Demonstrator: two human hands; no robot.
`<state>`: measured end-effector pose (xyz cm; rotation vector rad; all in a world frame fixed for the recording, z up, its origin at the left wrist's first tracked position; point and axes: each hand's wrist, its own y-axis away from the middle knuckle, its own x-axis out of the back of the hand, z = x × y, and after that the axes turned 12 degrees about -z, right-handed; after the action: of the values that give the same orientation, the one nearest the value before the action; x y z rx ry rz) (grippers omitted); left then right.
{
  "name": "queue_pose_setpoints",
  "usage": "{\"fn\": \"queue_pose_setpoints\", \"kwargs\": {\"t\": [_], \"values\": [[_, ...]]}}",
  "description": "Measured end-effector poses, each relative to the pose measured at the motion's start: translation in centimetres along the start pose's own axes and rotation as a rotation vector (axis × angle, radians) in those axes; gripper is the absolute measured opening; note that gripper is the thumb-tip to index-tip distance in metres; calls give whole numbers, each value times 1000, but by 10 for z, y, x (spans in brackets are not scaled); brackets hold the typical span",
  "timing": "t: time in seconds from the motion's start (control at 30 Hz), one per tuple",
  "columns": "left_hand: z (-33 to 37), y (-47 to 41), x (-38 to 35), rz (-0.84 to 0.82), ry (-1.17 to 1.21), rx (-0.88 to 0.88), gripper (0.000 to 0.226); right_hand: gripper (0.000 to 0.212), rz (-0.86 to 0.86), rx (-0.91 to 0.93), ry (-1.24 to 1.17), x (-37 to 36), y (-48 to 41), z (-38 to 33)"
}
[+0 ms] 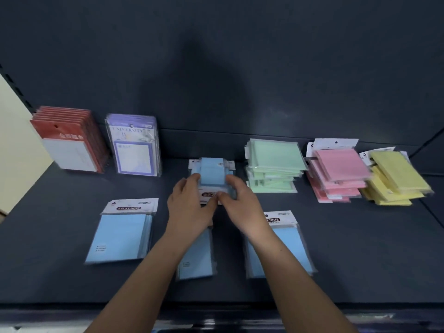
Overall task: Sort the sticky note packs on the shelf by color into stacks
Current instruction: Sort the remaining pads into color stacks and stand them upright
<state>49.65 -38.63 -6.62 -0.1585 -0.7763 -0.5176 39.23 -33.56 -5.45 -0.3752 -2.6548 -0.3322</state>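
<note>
Blue plastic-wrapped sticky note stack, grasped between left hand and right hand, should be squared before release.

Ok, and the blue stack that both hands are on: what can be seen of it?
The blue stack is an uneven pile of light blue sticky note packs in clear sleeves with white header cards. It lies on the dark shelf, left of the green stack and apart from it. The nearest pack's STICKY NOTE label reads upside down. The left hand grips its left side, the right hand its right side. Blur hides finer detail.
</note>
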Motion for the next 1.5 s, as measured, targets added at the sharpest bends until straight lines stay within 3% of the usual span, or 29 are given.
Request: {"fn": "queue_pose_setpoints", "kwargs": {"t": [0.1, 0.2, 0.3, 0.4, 0.5, 0.57, 0.63, 0.67, 0.73, 0.83, 0.93, 1.0, 1.07, 1.13, 1.5], "values": [[-4, -2, 0, 23, -22, -79, 53, 46, 25, -24, 23, -8, -4, 3], [-2, 0, 2, 20, 337, -48, 42, 34, 145, 38, -74, -13, 0, 1], [3, 1, 6, 125, 669, -19, 24, 21, 224, 111, -290, -15, 5, -5], [8, 2, 16, 214, 951, -26, 14, 24, 223, 199, -391, -16, 11, -14], [8, 5, 30, 211, 1132, -34, 22, 24, 149, 294, -353, -15, 17, -20], [6, 8, 41, 185, 1099, -81, 33, 22, 173, 332, -177, -13, 21, -22], [3, 12, 53, 117, 969, -154, 43, 19, 278, 350, 149, -10, 24, -26], [1, 15, 59, 74, 869, -201, 48, 30, 292, 365, 292, -8, 25, -29], [-2, 20, 68, 3, 664, -299, 57, 49, 148, 424, 453, -4, 25, -34], [-3, 28, 74, 21, 548, -363, 65, 44, -66, 447, 391, -4, 29, -45], [-6, 34, 75, 78, 635, -283, 68, 22, -24, 392, 245, -10, 35, -47], [-10, 37, 73, 39, 742, -209, 66, 18, 24, 334, 20, -14, 39, -43], [-13, 41, 68, -1, 858, -166, 58, 23, 13, 237, -295, -21, 44, -39], [-17, 47, 60, 22, 869, -152, 54, 30, -22, 143, -445, -28, 48, -34], [-36, 65, 15, 49, 344, -192, 41, 26, 112, 42, 173, -52, 52, 6]]}}
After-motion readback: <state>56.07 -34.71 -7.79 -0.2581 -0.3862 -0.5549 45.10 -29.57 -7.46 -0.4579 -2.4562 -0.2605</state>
